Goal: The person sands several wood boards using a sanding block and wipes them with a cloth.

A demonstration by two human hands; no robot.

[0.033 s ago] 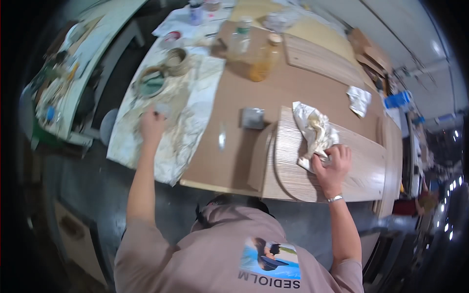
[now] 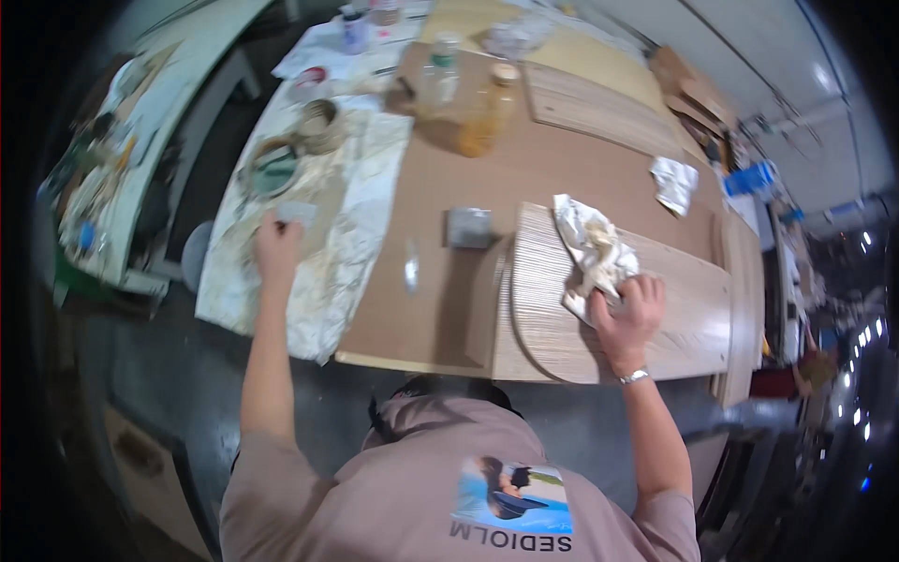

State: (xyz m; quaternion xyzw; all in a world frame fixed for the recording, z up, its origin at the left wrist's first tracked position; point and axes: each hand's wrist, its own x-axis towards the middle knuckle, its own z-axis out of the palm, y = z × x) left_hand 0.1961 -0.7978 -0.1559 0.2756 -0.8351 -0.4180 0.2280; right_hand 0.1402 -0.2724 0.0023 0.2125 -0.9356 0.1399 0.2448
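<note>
The person's two hands are reaching over a brown table [image 2: 421, 197]. At left, the left hand [image 2: 277, 245] is pinching a small pale flat piece [image 2: 298, 213] at its near edge, apparently keeping the face free; whether the piece is touching the stained white sheet [image 2: 373, 178] below, one cannot tell. The sheet is probably shielding the tabletop from smears; a round container [image 2: 254, 167] is standing on it just beyond the hand, likely for easy reach. At right, the right hand [image 2: 635, 314] is grasping the near end of a crumpled white cloth [image 2: 599, 248], which is lying on a wood-grained panel [image 2: 693, 309]; its bunched folds are perhaps giving a fuller hold. A grey square block [image 2: 468, 228] is resting between the hands. Farther off, an amber bottle [image 2: 485, 112] is standing upright, presumably clear of the arms.
</note>
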